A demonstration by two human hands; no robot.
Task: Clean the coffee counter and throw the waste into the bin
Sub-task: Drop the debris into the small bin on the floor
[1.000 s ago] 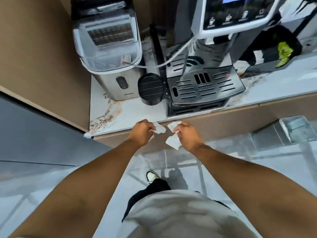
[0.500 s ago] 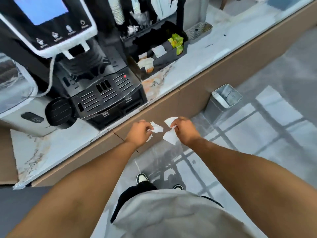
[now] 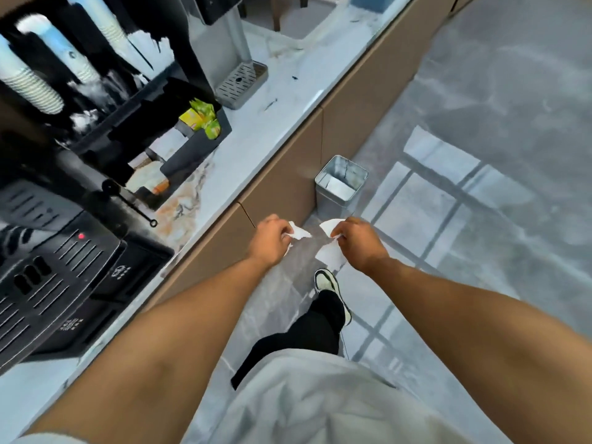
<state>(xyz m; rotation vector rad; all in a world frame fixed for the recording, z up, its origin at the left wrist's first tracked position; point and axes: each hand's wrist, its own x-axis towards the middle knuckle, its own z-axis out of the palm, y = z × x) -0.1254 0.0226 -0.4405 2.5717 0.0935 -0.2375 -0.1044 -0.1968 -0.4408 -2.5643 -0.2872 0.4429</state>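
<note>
Paper scraps (image 3: 330, 251) pinched in both hands' fingers (image 3: 339, 233), near the bin (image 3: 341, 184).

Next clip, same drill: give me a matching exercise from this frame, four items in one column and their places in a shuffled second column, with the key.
Things:
1. metal bin
2. left hand
3. green packets
4. steel drip tray

Places:
A. in the black organiser on the counter
B. on the floor against the counter front
C. on the counter beyond the organiser
D. in the air, holding a white paper scrap

Pairs: 1-B, 2-D, 3-A, 4-C
</note>
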